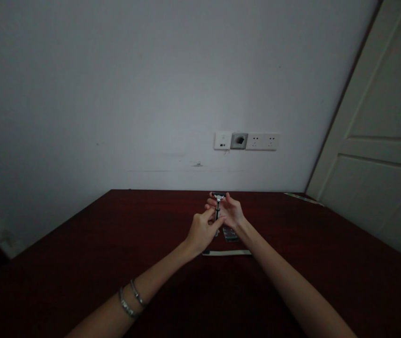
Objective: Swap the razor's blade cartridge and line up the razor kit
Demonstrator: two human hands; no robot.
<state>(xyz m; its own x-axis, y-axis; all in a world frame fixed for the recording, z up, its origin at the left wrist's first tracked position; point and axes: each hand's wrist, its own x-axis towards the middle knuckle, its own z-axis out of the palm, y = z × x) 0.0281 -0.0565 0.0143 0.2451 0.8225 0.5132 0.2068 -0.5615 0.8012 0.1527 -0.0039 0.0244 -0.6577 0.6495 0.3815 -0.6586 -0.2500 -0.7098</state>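
Through the head view I have the left hand (201, 231) gripping a razor (218, 204), thumb and fingers pinched on the handle, its wide head pointing up and away. The right hand (234, 212) sits just behind it with the palm turned upward and the fingers loosely spread — whether it bears any of the razor's weight, I cannot tell. I judge the step in hand to be handling the razor between the two hands, above the table (116, 234) and toward its far side. As I read it, the next move calls for a firm left pinch and right fingers kept off the blade side. Just below the hands lies a small dark pack (230, 234), its contents too dim for me to read, and nearer me a pale strip (227, 253) runs crosswise; a low sweep could catch either. Two bracelets (126, 306) ride the left forearm. Beyond the hands, the far edge meets the wall (151, 94) — little room to push forward — with a row of sockets (262, 142) above. To the left I see a broad stretch of tabletop for moving; to the right, the surface runs toward a pale door (380, 188).
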